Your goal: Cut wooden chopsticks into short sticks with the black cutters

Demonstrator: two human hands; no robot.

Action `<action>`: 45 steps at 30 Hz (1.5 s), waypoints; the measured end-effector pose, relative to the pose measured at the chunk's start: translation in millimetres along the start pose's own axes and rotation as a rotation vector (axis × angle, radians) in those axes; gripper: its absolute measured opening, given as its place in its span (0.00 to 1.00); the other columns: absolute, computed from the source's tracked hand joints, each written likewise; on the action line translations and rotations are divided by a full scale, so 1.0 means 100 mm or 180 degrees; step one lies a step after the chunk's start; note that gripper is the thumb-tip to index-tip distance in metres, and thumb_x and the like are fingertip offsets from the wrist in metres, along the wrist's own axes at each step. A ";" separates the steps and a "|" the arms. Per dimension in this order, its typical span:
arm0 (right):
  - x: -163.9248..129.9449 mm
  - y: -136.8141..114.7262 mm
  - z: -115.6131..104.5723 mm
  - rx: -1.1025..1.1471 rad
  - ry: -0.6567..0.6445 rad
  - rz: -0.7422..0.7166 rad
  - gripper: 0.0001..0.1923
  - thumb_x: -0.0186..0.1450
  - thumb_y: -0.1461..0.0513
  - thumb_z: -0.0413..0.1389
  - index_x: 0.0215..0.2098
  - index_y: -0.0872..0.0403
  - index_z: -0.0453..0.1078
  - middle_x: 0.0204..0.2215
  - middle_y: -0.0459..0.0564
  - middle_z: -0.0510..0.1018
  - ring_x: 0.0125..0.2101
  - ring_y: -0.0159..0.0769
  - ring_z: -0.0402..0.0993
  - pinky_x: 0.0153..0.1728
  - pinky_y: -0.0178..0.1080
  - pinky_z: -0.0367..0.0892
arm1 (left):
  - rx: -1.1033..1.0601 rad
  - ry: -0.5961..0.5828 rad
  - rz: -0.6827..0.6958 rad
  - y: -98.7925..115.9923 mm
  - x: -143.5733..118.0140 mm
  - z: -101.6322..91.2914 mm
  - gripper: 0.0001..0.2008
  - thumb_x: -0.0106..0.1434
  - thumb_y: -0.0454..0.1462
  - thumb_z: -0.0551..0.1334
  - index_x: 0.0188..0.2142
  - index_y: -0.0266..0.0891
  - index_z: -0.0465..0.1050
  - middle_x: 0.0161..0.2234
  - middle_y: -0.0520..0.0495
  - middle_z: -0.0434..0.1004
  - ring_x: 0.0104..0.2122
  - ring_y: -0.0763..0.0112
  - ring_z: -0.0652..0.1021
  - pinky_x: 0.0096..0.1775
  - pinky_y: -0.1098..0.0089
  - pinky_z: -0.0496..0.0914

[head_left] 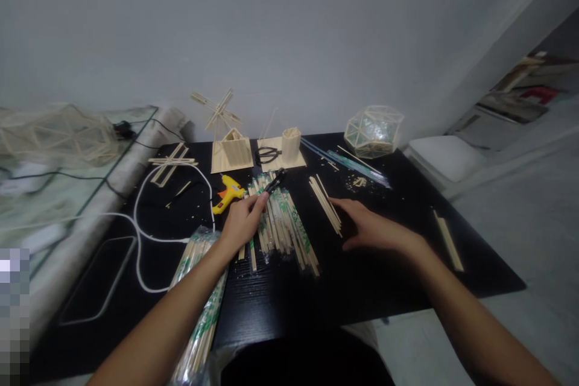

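Bare forearms (167,313) span a black table (384,295), loose sticks (324,205) lying by the right hand (364,226)

Seen from the head camera, the arms slant inward from the lower corners; a long pack of chopsticks (205,335) lies partly under the left one, nearer the person than the central pile of wrapped chopsticks (280,223).

Just right of that pile, the loose sticks rest on the table in a narrow bundle. Their long axis runs obliquely: far ends lean left, near ends point toward the person and a little right. One stick splays at the far end.

Right of the bundle, the right hand is spread, thumb well apart from the fingers, grasping nothing; its foremost finger is at the sticks' edge, contact unclear. The left hand (242,220) lies at the pile's left edge, fingers bent, meeting a dark tool (275,181) that points away and right across the pile's far end. Whether it grips the tool, I cannot tell. A yellow glue gun (230,192) sits left of the pile.
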State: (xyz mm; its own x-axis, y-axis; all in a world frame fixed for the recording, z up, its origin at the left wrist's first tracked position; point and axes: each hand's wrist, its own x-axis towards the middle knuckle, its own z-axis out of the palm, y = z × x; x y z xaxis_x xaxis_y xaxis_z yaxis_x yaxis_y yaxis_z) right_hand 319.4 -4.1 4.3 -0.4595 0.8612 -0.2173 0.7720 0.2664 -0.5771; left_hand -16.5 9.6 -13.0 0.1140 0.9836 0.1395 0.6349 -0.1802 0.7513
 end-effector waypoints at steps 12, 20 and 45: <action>0.11 0.12 0.08 -0.0021 0.0405 -0.0132 0.40 0.57 0.58 0.68 0.66 0.51 0.63 0.61 0.55 0.70 0.62 0.48 0.63 0.64 0.51 0.59 | 0.0133 -0.0054 0.0005 0.00 0.00 -0.01 0.31 0.71 0.57 0.46 0.26 0.40 0.72 0.23 0.50 0.75 0.27 0.65 0.76 0.33 0.69 0.65; 0.17 0.19 0.11 -0.0111 0.0568 -0.0281 0.34 0.59 0.55 0.67 0.63 0.49 0.68 0.58 0.54 0.73 0.59 0.48 0.67 0.61 0.51 0.62 | 0.0071 -0.0104 -0.0017 0.00 0.00 -0.01 0.30 0.72 0.57 0.46 0.27 0.40 0.71 0.24 0.50 0.74 0.27 0.66 0.75 0.32 0.69 0.63; 0.16 0.18 0.26 -0.0574 0.0676 -0.0429 0.35 0.65 0.48 0.62 0.67 0.48 0.66 0.67 0.54 0.65 0.63 0.50 0.61 0.65 0.55 0.57 | 0.0098 -0.0169 0.0011 0.04 0.00 -0.01 0.30 0.72 0.57 0.46 0.26 0.40 0.71 0.24 0.50 0.75 0.28 0.66 0.75 0.34 0.68 0.63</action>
State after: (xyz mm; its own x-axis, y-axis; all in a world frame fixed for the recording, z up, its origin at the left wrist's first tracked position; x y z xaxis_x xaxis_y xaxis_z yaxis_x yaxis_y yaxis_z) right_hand 314.5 3.1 -29.9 -0.4755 0.8791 0.0321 0.7846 0.4404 -0.4365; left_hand -15.2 8.6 -9.6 0.1561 0.9819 0.1069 0.6575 -0.1841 0.7306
